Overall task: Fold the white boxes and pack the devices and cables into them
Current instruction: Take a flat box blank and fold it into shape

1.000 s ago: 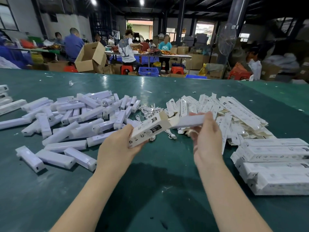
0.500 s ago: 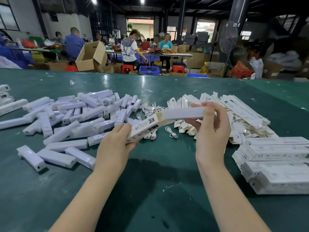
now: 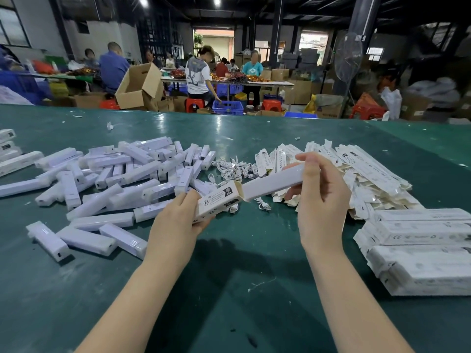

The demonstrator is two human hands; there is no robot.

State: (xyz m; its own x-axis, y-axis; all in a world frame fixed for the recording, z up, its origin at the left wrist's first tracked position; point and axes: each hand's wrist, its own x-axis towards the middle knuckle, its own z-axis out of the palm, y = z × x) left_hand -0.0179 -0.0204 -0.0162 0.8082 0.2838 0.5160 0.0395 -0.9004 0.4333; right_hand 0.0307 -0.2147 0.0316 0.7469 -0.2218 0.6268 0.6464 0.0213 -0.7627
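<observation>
My left hand grips a folded white box with black print, its open end facing right. My right hand holds a long white device whose left end sits in the box's mouth, the rest sticking out up and to the right. A heap of loose white devices covers the table on the left. Coiled white cables lie in the middle behind the box. Flat unfolded boxes are piled behind my right hand. Packed white boxes are stacked at the right.
The green table stretches wide, with bare surface in front of my hands. A few more white boxes lie at the far left edge. Beyond the table, people work at other benches among cardboard cartons and a standing fan.
My right hand has lifted its end of the device and turned its grip round it. The device has slid a little further out of line with the box; my left hand stays put.
</observation>
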